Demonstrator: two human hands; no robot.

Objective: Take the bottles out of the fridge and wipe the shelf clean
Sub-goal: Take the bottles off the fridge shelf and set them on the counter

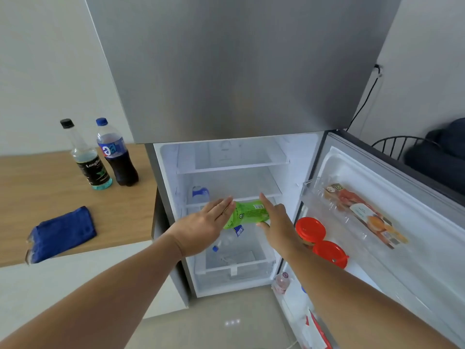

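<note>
Green-labelled bottle, sideways between both hands.

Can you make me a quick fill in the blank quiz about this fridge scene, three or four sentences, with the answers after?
1. The bottle between the left hand and right hand has a ____ label.
2. ____ bottles stand on the wooden counter.
3. The folded cloth on the counter is ____.
4. The two lids in the open fridge door are ____.

Missing words: green; two; blue; red
</note>
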